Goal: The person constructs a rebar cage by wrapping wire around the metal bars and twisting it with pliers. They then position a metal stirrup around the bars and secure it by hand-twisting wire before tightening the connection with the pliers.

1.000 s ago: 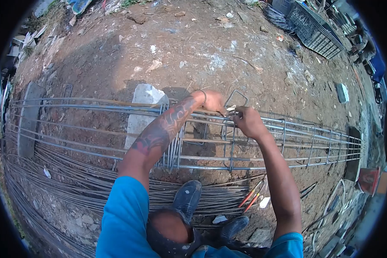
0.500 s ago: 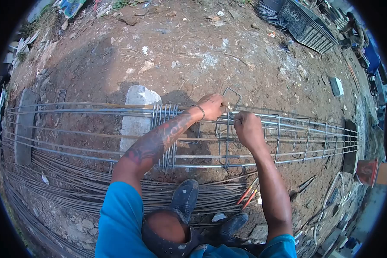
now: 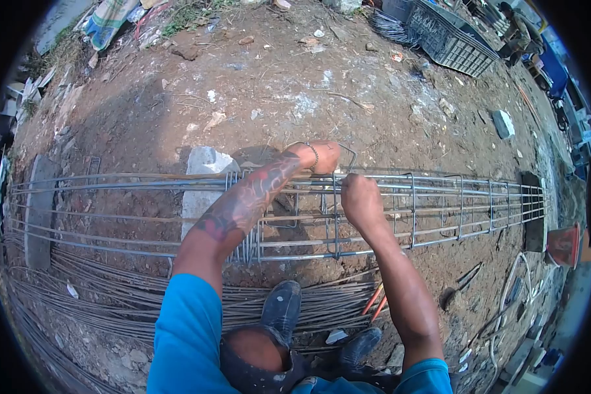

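Steel cage: laid crosswise under both hands, running left to right. Far-side bars of the steel cage directly below and against the right hand; close beneath the left hand, with contact there hidden. Near-side bar well apart from both, toward the boots.

Left hand: bent downward at the wrist, back uppermost, just beyond the far-side bars. Curled at the knuckles, fingertips out of sight; cannot tell how far closed or what is gripped. Angled wire loop just beside it, on the right.

Right hand: closed in a fist, back uppermost, set lower and to the right of the left hand, near but apart. Anything inside the fist hidden. Beside an upright tie of the cage.

Left arm: slanting up and right across the cage, over a bunch of close-set ties, with a bracelet at the wrist. Right arm: reaching up and left, bent at the elbow.

Under the cage: pale block left of the bunched ties, slab near the left end, support near the right end. Loose rods along the near side, with orange-red handles by the right forearm.
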{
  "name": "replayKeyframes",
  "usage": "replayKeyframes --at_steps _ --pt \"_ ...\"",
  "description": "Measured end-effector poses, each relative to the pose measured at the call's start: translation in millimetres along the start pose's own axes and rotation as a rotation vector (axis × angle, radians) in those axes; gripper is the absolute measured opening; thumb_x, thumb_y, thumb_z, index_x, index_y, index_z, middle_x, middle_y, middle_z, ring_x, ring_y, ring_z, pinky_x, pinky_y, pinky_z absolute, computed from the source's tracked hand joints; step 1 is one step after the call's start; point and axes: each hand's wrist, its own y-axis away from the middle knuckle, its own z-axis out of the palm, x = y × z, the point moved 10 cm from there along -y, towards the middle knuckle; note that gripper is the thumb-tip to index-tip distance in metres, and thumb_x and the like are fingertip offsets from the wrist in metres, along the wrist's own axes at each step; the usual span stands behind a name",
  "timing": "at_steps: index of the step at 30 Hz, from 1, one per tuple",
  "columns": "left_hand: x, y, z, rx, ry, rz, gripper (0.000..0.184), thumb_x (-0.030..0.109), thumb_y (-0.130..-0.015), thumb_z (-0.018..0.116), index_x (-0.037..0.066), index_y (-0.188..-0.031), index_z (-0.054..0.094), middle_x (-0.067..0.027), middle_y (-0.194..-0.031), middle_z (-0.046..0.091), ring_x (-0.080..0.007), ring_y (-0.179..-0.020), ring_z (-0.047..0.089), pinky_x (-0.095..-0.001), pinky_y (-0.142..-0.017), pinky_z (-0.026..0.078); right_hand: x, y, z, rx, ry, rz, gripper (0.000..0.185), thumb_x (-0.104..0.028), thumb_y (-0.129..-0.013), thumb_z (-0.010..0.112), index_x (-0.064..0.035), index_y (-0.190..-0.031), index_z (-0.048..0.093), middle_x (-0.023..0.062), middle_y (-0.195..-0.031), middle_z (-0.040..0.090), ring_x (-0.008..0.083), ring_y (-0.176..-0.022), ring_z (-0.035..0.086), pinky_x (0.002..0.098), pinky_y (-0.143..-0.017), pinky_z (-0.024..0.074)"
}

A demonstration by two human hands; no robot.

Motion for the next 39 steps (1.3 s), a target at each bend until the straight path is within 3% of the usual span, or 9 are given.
replayKeyframes --at_steps 6,11,16,19,25,27,31,36,39 --pt "15 -51 19 -0.332 -0.417 0.020 0.021 0.004 -0.060 0.051 -0.004 -0.072 0.067 -0.0202 -0.074 0.063 -0.0268 -0.066 0.060 -0.0400 -0.058 0.047 -2 6 -4 0.015 -0.024 0.100 0.015 -0.002 -0.075 0.051 0.0040 -0.079 0.064 0.0292 -0.079 0.062 0.0425 -0.078 0.063 0.0485 -0.071 0.0506" --pt "2 -38 -2 -0.342 -0.263 -0.125 0.023 0.015 -0.071 0.063 -0.008 -0.074 0.064 -0.0186 -0.070 0.062 -0.0258 -0.062 0.061 -0.0380 -0.055 0.049 0 6 -5 0.010 -0.070 0.116 0.014 -0.002 -0.075 0.051 0.0036 -0.077 0.064 0.0287 -0.079 0.062 0.0422 -0.077 0.063 0.0487 -0.071 0.0505" --pt "-7 -33 -3 -0.294 -0.099 -0.156 0.025 0.016 -0.076 0.063 -0.007 -0.083 0.065 -0.0160 -0.076 0.064 -0.0244 -0.062 0.060 -0.0355 -0.052 0.051 3 -1 -3 0.030 -0.073 0.053 0.017 -0.005 -0.079 0.050 0.0029 -0.075 0.064 0.0296 -0.074 0.059 0.0440 -0.076 0.061 0.0504 -0.071 0.0487" --pt "-27 -30 3 -0.336 -0.015 -0.263 0.026 0.018 -0.078 0.062 -0.005 -0.088 0.066 -0.0160 -0.083 0.065 -0.0249 -0.067 0.061 -0.0357 -0.056 0.053 0 -20 0 -0.097 -0.018 0.005 0.015 -0.001 -0.075 0.053 0.0038 -0.081 0.066 0.0286 -0.082 0.063 0.0416 -0.082 0.063 0.0465 -0.073 0.0512" --pt "-43 -36 7 -0.242 -0.022 -0.310 0.030 0.022 -0.081 0.058 -0.006 -0.091 0.065 -0.0152 -0.083 0.065 -0.0260 -0.065 0.063 -0.0366 -0.053 0.052 -8 -29 2 -0.189 0.121 0.033 0.013 0.000 -0.075 0.055 0.0027 -0.080 0.067 0.0282 -0.084 0.063 0.0403 -0.084 0.064 0.0436 -0.075 0.0524" --pt "-28 -42 8 -0.232 -0.156 -0.149 0.032 0.023 -0.078 0.057 -0.005 -0.088 0.066 -0.0220 -0.087 0.065 -0.0325 -0.079 0.063 -0.0400 -0.071 0.051 -16 -16 -1 -0.123 0.153 0.025 0.013 -0.001 -0.075 0.055 0.0028 -0.080 0.067 0.0269 -0.083 0.064 0.0399 -0.083 0.064 0.0432 -0.074 0.0529" --pt "-2 -30 -6 -0.128 -0.174 -0.012 0.029 0.021 -0.078 0.055 -0.006 -0.082 0.065 -0.0254 -0.083 0.063 -0.0360 -0.079 0.062 -0.0416 -0.073 0.048 -16 -8 9 -0.086 0.137 0.026 0.013 -0.001 -0.075 0.055 0.0032 -0.079 0.066 0.0270 -0.082 0.064 0.0403 -0.081 0.064 0.0437 -0.072 0.0532" --pt "1 18 -7 -0.055 -0.084 -0.043 0.025 0.017 -0.080 0.053 -0.007 -0.081 0.063 -0.0279 -0.085 0.060 -0.0386 -0.081 0.062 -0.0435 -0.072 0.047 -4 -15 12 -0.051 -0.094 -0.076 0.018 -0.004 -0.079 0.052 0.0050 -0.087 0.065 0.0284 -0.084 0.062 0.0431 -0.086 0.061 0.0445 -0.079 0.0490" --pt "-11 44 -4 0.248 0.123 -0.014 0.023 0.017 -0.085 0.051 -0.001 -0.096 0.060 -0.0247 -0.087 0.061 -0.0401 -0.086 0.059 -0.0452 -0.075 0.046 12 -19 0 0.098 -0.360 0.052 0.022 -0.012 -0.083 0.054 0.0033 -0.095 0.065 0.0278 -0.088 0.062 0.0425 -0.090 0.060 0.0445 -0.082 0.0468"
